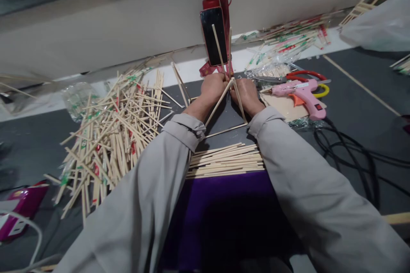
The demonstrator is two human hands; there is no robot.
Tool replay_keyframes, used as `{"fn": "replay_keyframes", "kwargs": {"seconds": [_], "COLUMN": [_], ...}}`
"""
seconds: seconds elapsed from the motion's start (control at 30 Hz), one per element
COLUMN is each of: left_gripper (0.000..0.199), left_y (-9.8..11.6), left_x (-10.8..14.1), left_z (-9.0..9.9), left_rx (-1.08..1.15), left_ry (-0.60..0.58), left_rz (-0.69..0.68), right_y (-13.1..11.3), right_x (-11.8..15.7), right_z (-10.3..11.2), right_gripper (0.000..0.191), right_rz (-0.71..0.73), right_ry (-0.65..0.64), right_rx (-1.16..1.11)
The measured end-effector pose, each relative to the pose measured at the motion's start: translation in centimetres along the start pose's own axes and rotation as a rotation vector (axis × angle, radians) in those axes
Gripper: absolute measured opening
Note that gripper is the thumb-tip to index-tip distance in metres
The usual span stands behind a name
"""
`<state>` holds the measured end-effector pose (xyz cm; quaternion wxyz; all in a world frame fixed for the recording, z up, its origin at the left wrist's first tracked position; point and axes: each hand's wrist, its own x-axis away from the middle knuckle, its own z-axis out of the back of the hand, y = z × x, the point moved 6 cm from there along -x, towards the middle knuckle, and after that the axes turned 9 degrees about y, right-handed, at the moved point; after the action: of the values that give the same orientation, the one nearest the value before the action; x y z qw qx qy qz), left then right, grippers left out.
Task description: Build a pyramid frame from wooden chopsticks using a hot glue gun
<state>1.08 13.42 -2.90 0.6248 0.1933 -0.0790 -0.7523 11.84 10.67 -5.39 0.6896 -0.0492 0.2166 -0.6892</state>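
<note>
My left hand (212, 86) and my right hand (246, 92) are side by side, both with curled fingers, at a frame of thin wooden chopsticks (221, 101). Its front sticks slope down from a peak between the hands to a stick lying on the table. Two more sticks rise upright beyond my fingers, and my hands partly hide where they join. Right of my right hand, a pink hot glue gun (304, 93) rests on a beige pad (282, 107). Pliers with red and yellow handles (306, 76) lie behind it.
A heap of loose chopsticks (118, 132) covers the left. A row of chopsticks (227, 160) lies between my forearms. A phone (212, 36) leans on a red bottle (210, 1) at the back. Black cables (352, 147) coil at right, near a plastic bag (381, 25).
</note>
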Motion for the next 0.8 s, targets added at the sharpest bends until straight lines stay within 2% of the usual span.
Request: {"fn": "replay_keyframes", "kwargs": {"seconds": [0.43,0.8], "left_gripper": [0.027,0.02], "left_y": [-0.2,-0.2], "left_x": [0.0,-0.2], "left_z": [-0.5,-0.9], "left_rx": [-0.03,0.074], "left_ry": [0.018,-0.012], "left_rz": [-0.014,-0.004], "right_y": [0.3,0.4], "right_x": [-0.5,-0.7], "right_z": [-0.6,-1.0], "right_gripper": [0.032,0.037], "right_rz": [0.022,0.033], "right_ry": [0.029,-0.004], "right_rx": [0.018,0.036]}}
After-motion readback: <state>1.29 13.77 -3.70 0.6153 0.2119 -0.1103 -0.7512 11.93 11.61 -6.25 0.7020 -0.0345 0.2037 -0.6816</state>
